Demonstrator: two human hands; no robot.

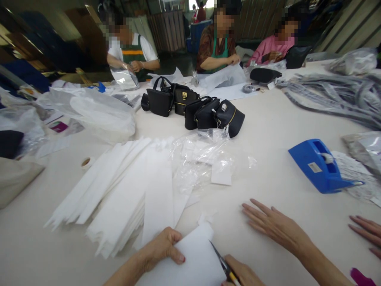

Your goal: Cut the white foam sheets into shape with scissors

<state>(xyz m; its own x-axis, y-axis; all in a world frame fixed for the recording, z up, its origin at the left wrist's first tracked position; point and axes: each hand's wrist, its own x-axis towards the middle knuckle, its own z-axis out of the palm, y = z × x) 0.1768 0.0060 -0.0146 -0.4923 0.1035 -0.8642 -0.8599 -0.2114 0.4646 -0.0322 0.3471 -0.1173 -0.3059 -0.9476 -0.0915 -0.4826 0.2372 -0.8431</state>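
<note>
Scissors (224, 265) sit in our right hand (242, 274) at the bottom edge, fingers curled round the handles, blades slightly parted and biting into the white sheet (195, 262) that lies on the table right in front of us. Our left hand (162, 248) pins that sheet, thumb on top, other fingers closed over its left edge. Just right of us a co-worker's hand (272, 224) lies flat on the table (276, 174), fingers spread and holding nothing; a second hand's fingertips (367, 230) rest near the right border. Beyond our left hand we see a fanned stack of white strips (125, 194), with crumpled clear plastic bags (205, 159) beside it and a small tape roll (86, 162) to its left. A blue tape dispenser (320, 165) stands well to the right. Farther off, a row of black handbags (193, 108) is at mid-table, grey straps (336, 97) piled on the right, and three seated people work at the far edge
</note>
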